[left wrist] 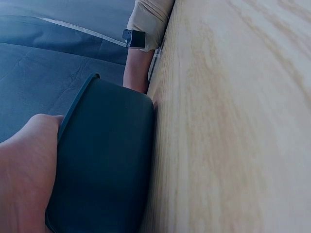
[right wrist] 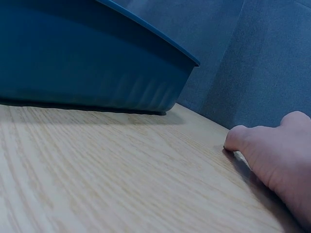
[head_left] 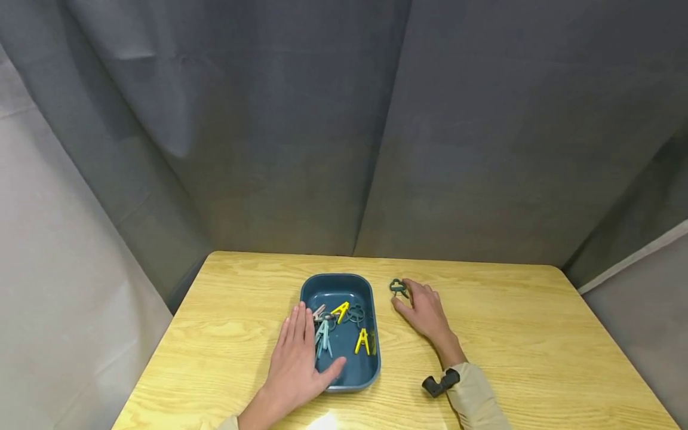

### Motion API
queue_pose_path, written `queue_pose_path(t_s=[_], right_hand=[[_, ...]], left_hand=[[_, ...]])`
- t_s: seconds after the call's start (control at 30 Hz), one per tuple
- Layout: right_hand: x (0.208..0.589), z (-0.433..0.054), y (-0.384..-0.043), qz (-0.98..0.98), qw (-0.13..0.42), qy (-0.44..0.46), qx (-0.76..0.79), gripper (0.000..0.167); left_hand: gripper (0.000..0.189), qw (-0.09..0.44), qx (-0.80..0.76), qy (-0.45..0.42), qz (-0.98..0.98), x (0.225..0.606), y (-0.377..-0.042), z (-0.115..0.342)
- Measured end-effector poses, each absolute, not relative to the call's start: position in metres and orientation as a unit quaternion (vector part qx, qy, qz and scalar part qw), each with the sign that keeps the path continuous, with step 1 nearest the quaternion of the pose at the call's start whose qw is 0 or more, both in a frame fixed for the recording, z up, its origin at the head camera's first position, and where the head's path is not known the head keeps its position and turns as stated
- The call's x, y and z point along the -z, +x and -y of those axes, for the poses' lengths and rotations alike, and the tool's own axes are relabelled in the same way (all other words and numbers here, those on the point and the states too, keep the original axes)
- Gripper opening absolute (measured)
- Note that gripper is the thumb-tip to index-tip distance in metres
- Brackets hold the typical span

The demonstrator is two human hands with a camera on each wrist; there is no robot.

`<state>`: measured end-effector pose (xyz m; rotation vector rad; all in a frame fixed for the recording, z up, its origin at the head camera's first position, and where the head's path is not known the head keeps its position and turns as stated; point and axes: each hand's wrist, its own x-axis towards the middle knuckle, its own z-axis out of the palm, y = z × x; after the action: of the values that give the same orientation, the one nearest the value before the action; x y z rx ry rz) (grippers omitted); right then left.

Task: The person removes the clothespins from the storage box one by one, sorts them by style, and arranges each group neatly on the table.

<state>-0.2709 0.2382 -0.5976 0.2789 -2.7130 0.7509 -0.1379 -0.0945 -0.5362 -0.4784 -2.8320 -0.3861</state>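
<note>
Hands: left hand [head_left: 294, 361] lies flat over the near-left part of the bin [head_left: 352, 368], fingers straight and side by side, thumb spread out over the near end. Left wrist view has it touching the rim. Right hand [head_left: 424, 307] is on the other side of the bin, thumb and index apart in a C at a dark green clip [head_left: 399, 289]. Can't tell if it's pinched or only touched; right wrist view shows the thumb low by the wood, clip out of sight there.

That clip sits on the tabletop [head_left: 516, 340], right of the bin, level with its far half, well apart from the other clips.

Bin: dark blue, rounded corners, upright. In it: one yellow clip [head_left: 341, 310] near the middle, another yellow one [head_left: 362, 340] by the right wall, light blue clips [head_left: 324, 335] beside the left fingers, a pale clip [head_left: 319, 312] partly hidden, more dark green clips [head_left: 355, 314] between. Exact count unclear, they overlap.

Rest: wood-grain surface, glare at the near edge. Black device [head_left: 441, 383] on the right wrist, beige sleeve [head_left: 475, 397] behind it. Grey curtain [head_left: 269, 149] along the back, paler sheet [head_left: 54, 269] at left.
</note>
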Motion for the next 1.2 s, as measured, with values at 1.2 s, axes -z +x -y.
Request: queue_pose_path(t_s=[1.2], right_hand=[[0.566,-0.214,-0.272,0.883,0.260,0.191,-0.342,0.028]], left_hand=[[0.117,0.130,0.133,-0.159,0.970,0.535,-0.144,0.088]])
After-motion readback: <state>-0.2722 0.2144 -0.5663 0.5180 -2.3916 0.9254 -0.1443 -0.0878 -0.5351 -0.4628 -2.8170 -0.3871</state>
